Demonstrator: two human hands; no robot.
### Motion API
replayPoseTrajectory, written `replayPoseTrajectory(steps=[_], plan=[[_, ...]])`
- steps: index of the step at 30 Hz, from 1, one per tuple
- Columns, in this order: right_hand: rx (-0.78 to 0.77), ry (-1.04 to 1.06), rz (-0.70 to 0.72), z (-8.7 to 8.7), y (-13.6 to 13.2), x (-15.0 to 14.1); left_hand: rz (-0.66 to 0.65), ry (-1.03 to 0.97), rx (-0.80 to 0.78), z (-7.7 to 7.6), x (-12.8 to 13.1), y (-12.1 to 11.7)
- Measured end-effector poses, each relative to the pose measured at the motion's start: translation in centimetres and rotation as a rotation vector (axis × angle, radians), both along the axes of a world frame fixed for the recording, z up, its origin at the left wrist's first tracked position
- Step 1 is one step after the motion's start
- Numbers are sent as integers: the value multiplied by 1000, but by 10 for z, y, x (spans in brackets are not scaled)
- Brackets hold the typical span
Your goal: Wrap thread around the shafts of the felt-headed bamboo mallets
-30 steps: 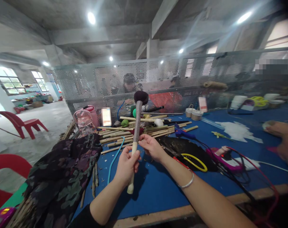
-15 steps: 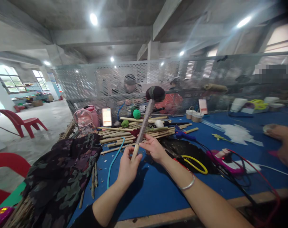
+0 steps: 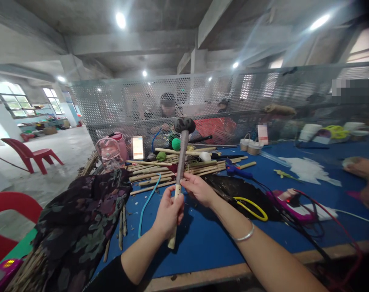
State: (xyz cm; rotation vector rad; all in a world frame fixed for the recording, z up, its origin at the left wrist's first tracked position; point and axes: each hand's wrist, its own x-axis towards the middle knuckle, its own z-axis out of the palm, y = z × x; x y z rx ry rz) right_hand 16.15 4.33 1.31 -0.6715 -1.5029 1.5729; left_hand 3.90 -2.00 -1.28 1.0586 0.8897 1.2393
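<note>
Pale wood shows at the lower end of the grey-wrapped, dark-headed stick (image 3: pixel 182 158), probably light, stiff and top-heavy, best held on that bare wood. The left hand (image 3: pixel 169 211) closes around it there; the right hand's (image 3: pixel 199 189) fingertips pinch narrowly beside the wrapping's lower edge, above the blue table (image 3: pixel 208 247).

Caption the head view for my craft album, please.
Two bare hands hold a pale wooden stick with a dark rounded top above a blue table.
</note>
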Motion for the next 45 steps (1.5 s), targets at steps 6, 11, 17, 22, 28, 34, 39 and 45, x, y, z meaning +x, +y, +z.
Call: replayPoseTrajectory(steps=[6, 11, 17, 22, 28, 34, 39, 45], plan=[[48, -95, -27, -5, 5, 11, 94, 46, 58, 9, -17, 10], [160, -226, -63, -2, 4, 25, 128, 20, 61, 22, -40, 18], [414, -521, -84, 12, -28, 49, 164, 25, 75, 19, -49, 25], [768, -840, -204, 17, -44, 69, 251, 35, 112, 17, -55, 31], [960, -1074, -697, 32, -12, 78, 414, -31, 170, 21, -66, 33], [667, -991, -718, 61, 39, 79, 476, -75, 178, 24, -76, 36], [73, -1129, 480, 70, 47, 58, 505, -103, 166, 29, -79, 35], [219, -1387, 286, 68, 69, 55, 581, -64, 188, 30, -88, 38]])
